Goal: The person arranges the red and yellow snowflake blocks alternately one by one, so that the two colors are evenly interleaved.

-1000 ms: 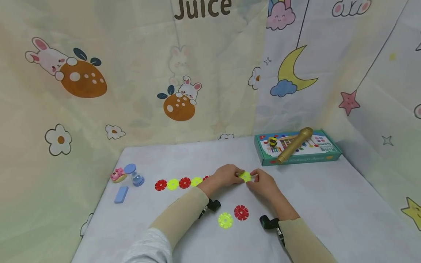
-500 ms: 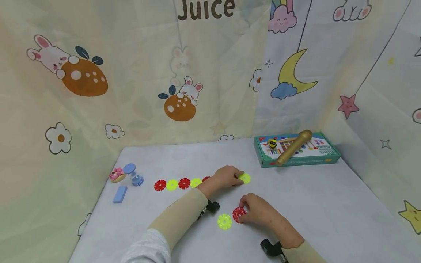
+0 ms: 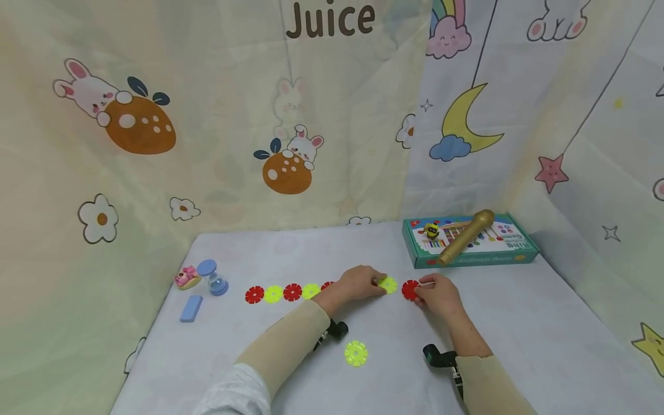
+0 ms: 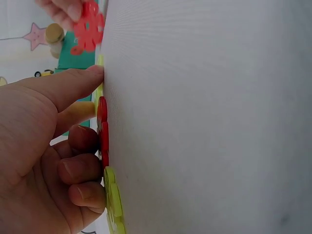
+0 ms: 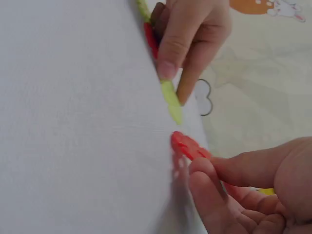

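Observation:
My left hand [image 3: 359, 282] pinches the yellow-green notched plastic disc [image 3: 389, 285] at the right end of a row, with thumb and index finger at its edges on the white cloth. Just right of it, my right hand [image 3: 442, 297] pinches a red notched disc [image 3: 409, 290] by its edge. In the right wrist view this red disc [image 5: 187, 145] is tilted, a small gap from the yellow-green disc [image 5: 171, 101]. The row alternates colours, starting with a red disc [image 3: 255, 295] at the left; my left hand and forearm hide part of it.
One loose yellow-green disc [image 3: 356, 353] lies nearer the front. At left stand a blue hourglass [image 3: 214, 279], a pink figure [image 3: 187, 278] and a blue block [image 3: 191, 308]. A green box [image 3: 477, 259] at back right bears a golden microphone [image 3: 467, 237] and a small bee-like toy [image 3: 432, 231].
My right hand let go of the yellow-green disc, came down to the loose red disc, took it and carried it up beside the row's right end. My left hand stayed at the yellow-green disc.

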The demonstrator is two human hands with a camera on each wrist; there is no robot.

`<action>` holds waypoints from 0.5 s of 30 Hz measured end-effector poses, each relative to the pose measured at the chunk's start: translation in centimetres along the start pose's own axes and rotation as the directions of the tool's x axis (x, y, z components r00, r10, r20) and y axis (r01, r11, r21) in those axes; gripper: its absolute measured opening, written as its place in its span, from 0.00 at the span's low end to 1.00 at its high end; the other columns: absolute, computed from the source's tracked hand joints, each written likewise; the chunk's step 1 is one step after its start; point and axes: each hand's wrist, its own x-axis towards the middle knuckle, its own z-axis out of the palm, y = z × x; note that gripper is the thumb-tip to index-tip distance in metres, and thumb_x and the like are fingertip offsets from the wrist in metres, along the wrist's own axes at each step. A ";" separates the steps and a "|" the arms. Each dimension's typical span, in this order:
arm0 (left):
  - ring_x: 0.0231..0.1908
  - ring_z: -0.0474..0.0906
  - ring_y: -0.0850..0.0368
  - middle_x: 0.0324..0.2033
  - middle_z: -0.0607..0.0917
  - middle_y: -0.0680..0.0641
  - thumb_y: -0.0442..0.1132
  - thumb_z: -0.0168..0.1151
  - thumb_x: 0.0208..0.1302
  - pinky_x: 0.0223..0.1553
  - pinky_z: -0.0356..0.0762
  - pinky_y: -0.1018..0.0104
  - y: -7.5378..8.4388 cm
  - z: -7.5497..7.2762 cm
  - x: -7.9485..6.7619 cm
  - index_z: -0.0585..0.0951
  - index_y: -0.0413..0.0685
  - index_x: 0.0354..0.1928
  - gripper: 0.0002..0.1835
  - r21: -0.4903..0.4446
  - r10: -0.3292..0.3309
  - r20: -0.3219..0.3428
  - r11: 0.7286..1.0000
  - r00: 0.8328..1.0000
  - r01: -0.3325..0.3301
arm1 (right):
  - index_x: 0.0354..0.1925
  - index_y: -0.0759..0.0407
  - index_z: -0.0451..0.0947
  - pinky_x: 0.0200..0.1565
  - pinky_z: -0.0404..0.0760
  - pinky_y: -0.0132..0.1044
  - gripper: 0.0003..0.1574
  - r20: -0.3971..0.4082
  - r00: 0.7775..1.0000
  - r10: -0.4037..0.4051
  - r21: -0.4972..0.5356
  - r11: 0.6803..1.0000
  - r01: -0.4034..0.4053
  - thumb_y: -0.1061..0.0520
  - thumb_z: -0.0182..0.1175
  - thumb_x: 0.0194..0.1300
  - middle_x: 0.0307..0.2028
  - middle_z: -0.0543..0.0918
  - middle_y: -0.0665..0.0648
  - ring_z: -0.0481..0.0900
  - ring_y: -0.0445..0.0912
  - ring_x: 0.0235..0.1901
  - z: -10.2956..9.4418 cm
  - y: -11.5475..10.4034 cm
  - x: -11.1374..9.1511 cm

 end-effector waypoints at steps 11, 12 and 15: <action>0.33 0.71 0.63 0.33 0.82 0.60 0.53 0.64 0.58 0.30 0.69 0.72 0.4 -0.2 0.3 0.78 0.57 0.59 0.26 0.028 0.007 0.021 1.000 1.000 -0.008 | 0.53 0.68 0.74 0.40 0.79 0.40 0.23 -0.034 0.997 -0.069 -0.178 0.982 0.062 0.58 0.62 0.61 0.45 0.76 0.64 0.73 0.53 0.41 0.6 0.4 0.8; 0.34 0.71 0.63 0.35 0.82 0.59 0.53 0.65 0.58 0.30 0.70 0.72 0.6 -0.3 0.5 0.78 0.56 0.58 0.26 0.033 0.004 0.024 0.999 1.000 -0.005 | 0.53 0.68 0.75 0.41 0.79 0.40 0.23 -0.030 0.997 -0.072 -0.177 0.982 0.066 0.58 0.62 0.62 0.46 0.76 0.64 0.73 0.54 0.41 0.6 0.5 0.8; 0.40 0.73 0.63 0.41 0.82 0.58 0.55 0.67 0.55 0.36 0.73 0.70 1.2 -0.5 1.3 0.79 0.56 0.58 0.27 0.036 0.003 0.025 0.999 1.000 -0.004 | 0.53 0.67 0.75 0.42 0.78 0.42 0.23 -0.032 0.996 -0.078 -0.178 0.982 0.071 0.57 0.62 0.62 0.46 0.76 0.64 0.72 0.54 0.42 0.7 0.6 0.9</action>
